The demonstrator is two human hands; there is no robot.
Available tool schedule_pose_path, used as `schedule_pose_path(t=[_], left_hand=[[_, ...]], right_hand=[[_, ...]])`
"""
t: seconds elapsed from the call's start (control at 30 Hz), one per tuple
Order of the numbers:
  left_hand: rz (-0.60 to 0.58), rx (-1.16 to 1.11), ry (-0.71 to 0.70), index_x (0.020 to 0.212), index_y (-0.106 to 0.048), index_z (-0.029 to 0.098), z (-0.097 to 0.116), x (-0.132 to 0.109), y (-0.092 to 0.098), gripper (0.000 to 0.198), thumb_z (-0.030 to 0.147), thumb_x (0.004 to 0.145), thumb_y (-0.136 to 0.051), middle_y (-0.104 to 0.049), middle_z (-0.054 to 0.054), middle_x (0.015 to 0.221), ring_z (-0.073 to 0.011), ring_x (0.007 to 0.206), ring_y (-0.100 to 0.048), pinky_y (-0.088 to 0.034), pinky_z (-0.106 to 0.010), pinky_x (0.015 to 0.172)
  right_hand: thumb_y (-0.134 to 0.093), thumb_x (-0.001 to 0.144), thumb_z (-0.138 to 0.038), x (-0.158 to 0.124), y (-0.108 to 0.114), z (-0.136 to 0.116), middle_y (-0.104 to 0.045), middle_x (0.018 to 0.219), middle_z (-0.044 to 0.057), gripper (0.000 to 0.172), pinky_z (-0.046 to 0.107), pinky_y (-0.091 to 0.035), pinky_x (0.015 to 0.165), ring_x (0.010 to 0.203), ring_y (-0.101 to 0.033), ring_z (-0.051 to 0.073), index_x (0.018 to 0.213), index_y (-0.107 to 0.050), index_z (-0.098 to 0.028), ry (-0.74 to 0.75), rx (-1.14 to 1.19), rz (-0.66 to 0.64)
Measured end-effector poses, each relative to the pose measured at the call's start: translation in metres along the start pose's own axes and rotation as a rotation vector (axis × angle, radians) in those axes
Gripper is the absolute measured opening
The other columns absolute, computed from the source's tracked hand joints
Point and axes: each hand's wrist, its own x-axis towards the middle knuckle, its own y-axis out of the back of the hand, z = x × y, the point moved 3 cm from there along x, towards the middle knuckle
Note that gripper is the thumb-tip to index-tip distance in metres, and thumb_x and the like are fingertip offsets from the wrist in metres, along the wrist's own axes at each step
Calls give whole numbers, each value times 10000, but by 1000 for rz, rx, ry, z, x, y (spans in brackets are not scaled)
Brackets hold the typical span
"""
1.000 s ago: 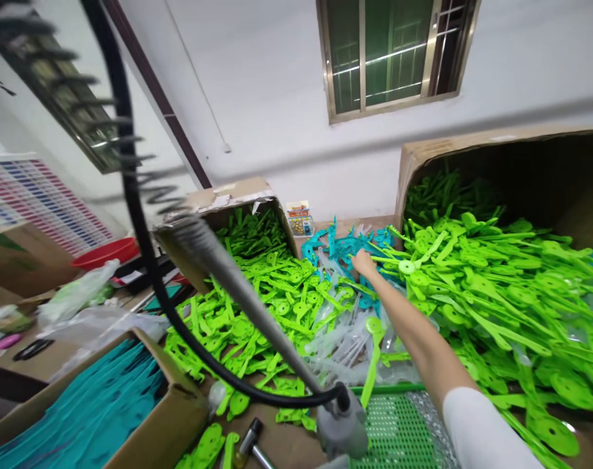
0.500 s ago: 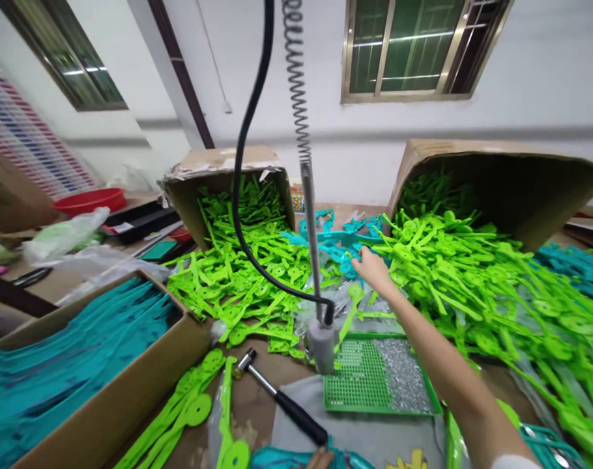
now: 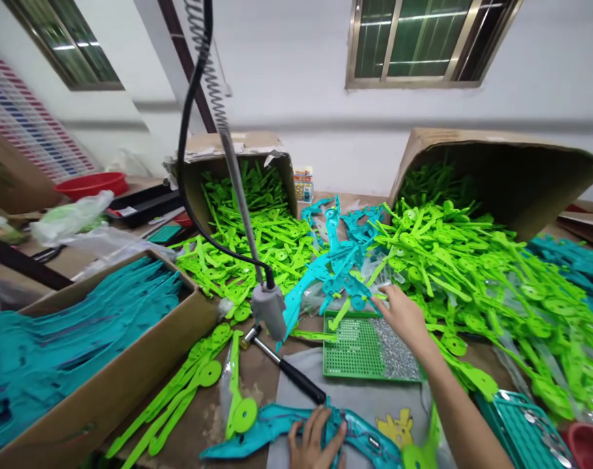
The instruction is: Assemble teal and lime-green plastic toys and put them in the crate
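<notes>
Right hand (image 3: 403,316) grips a teal plastic piece (image 3: 343,286) dragged from the heap, over the green perforated tray (image 3: 355,355) — left hand (image 3: 316,443) presses flat, unclenched, on another teal part (image 3: 277,423), pinning it to the bench

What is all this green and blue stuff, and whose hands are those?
The picture comes from a camera worn on a person's head, looking down at a messy work table. Both hands are that person's own. The left hand rests on a teal plastic piece at the near edge. The right hand reaches out and touches a bunch of teal pieces, pulled up from the heap. Bright green plastic pieces spill out of two tipped cardboard boxes. In between lie a green tray with tiny holes and a small hammer. A grey tool hangs from above on a black hose and a springy cord.
</notes>
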Motion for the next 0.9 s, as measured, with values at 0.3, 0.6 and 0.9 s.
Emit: schedule_pose_path(t=[0.3, 0.6, 0.9], left_hand=[[-86, 43, -52, 1191, -646, 377, 2, -1, 5, 397, 230, 832, -563, -665, -62, 1194, -245, 1136, -575, -328, -454, 959], [-85, 58, -78, 1230, -623, 361, 3, -1, 6, 388, 264, 861, -553, -645, -70, 1217, -246, 1192, -523, -181, -483, 1090], [-215, -2, -2, 1279, -584, 354, 12, 9, 21, 375, 313, 908, -545, -593, -64, 1295, -257, 1259, -464, -149, -471, 1084]], right_hand=[[-449, 920, -483, 80, -24, -93, -693, 1017, 150, 422, 392, -428, 847, 1009, -632, 307, 1226, -539, -208, -48, 114, -127], [-641, 786, -416, -16, -15, -18, -689, 851, -21, 901, 299, -511, 654, 656, -624, 159, 1508, -114, -301, -134, 1328, -49], [-629, 702, -307, -88, -42, -19, -673, 956, -27, 450, 236, -509, 674, 785, -614, 129, 1150, -584, -300, -379, 1648, 114]])
